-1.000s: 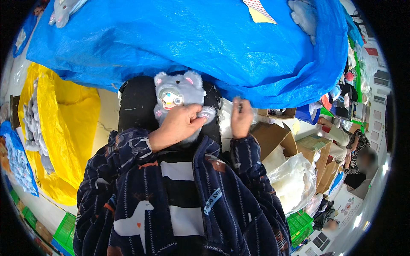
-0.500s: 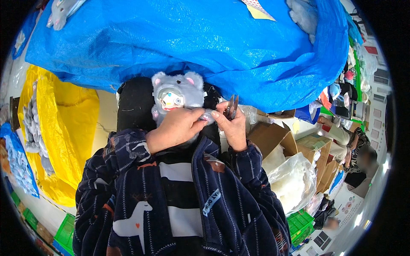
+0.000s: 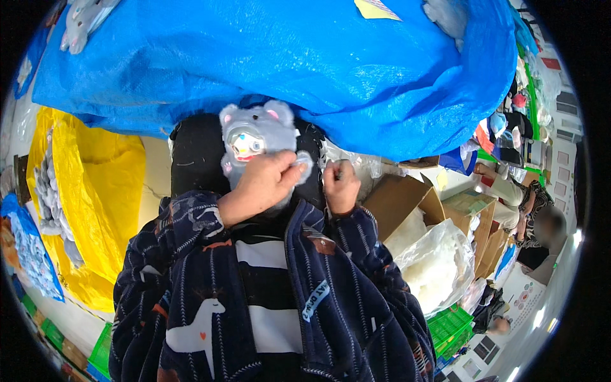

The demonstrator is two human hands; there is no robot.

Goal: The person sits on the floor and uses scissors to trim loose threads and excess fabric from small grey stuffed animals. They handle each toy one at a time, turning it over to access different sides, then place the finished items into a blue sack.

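A grey plush toy (image 3: 258, 125) with pink inner ears and a shiny doll face lies on my lap, with its head away from me. My left hand (image 3: 264, 183) is closed on the toy's limb (image 3: 304, 167) at its right side, covering part of the body. To the right of the toy, and apart from it, my right hand (image 3: 342, 188) is curled into a fist. Metal snips (image 3: 344, 168) are in it, mostly hidden by the fingers; only a small dark part shows.
A large blue sheet bag (image 3: 254, 57) spreads ahead, with grey plush pieces (image 3: 449, 19) at its edges. On the left stands a yellow bag (image 3: 102, 184) beside grey plush pieces (image 3: 54, 197). To the right are an open carton (image 3: 398, 204) and a clear bag of white stuffing (image 3: 439, 264). Other people sit far right.
My right hand has drawn away from the toy's limb and turned, so the snips' blades no longer show. My left hand stays on the limb, and the toy has shifted slightly left.
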